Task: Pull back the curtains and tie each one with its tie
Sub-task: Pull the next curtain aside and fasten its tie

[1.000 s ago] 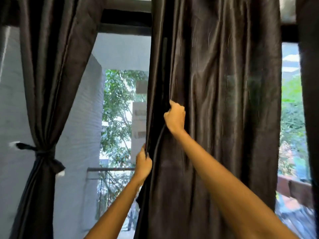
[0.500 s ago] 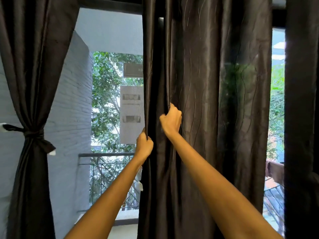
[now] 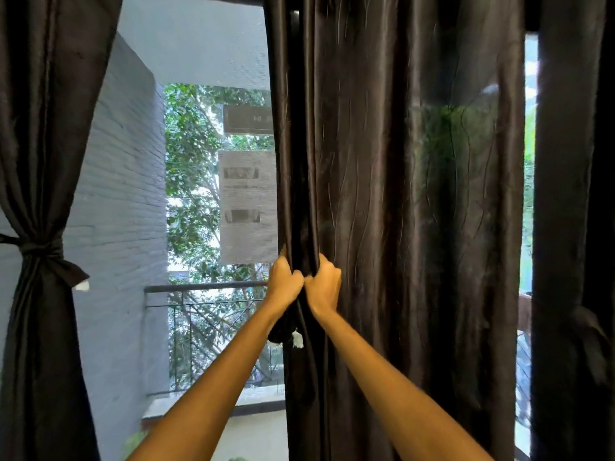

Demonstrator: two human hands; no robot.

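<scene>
This looks like a room in a home or guesthouse that opens onto a balcony; long dark satin curtains (image 3: pixel 416 227) hang floor-length across a tall glazed opening, and the far-left curtain (image 3: pixel 36 161) is gathered by a fabric tie (image 3: pixel 43 249); beyond the glass stand a metal balcony railing (image 3: pixel 206 287), a grey painted brick wall (image 3: pixel 123 201) on the left, and leafy trees (image 3: pixel 193 161) farther off.
</scene>
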